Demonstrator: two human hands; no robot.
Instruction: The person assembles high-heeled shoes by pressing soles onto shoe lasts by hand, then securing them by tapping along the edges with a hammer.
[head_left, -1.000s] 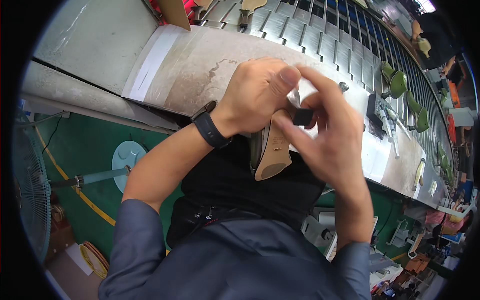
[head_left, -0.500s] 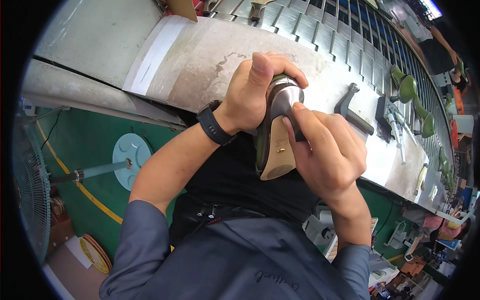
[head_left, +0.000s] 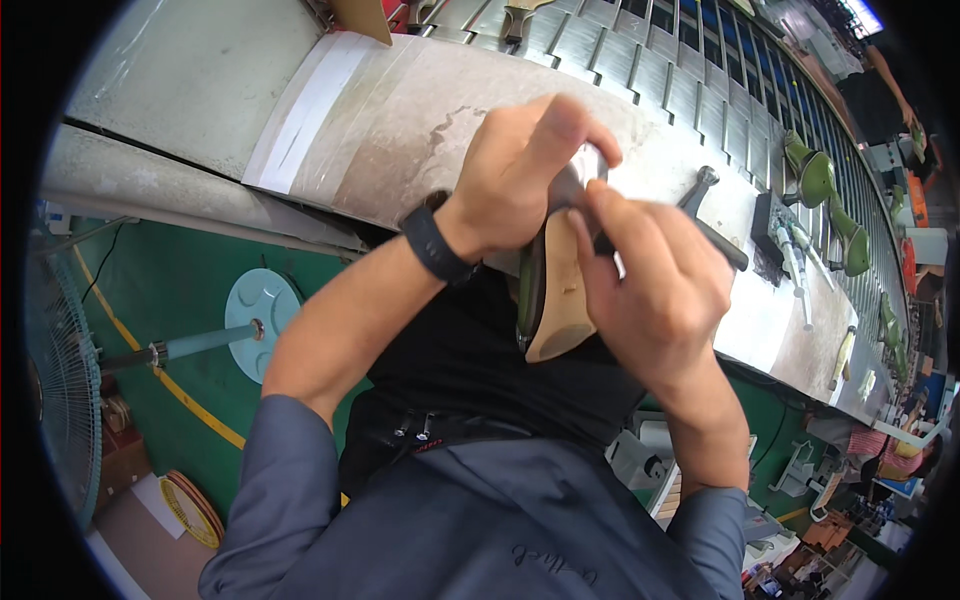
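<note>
A green high-heeled shoe (head_left: 565, 300) is held sole up over the near edge of the bench, its tan sole facing me and its toe pointing toward my body. My left hand (head_left: 510, 175) is closed around the heel end from the left, thumb raised over it. My right hand (head_left: 665, 285) has its thumb and forefinger pinched against the arch, close to the base of the shiny heel. Both hands are slightly blurred, and the fingers cover most of the heel. Whether a small thing sits in the right pinch cannot be seen.
On the bench (head_left: 400, 130) right of my hands lies a hammer (head_left: 722, 245), then a dark block (head_left: 768, 225) with white pen-like tools. Beyond runs a slatted metal conveyor (head_left: 620, 60) carrying green shoes (head_left: 812, 178). A fan (head_left: 70, 370) stands at left. Another person works far right.
My left hand has shifted slightly and its thumb now bends over the heel. The shoe has tilted a little, showing more of its green side. My right hand stays at the arch.
</note>
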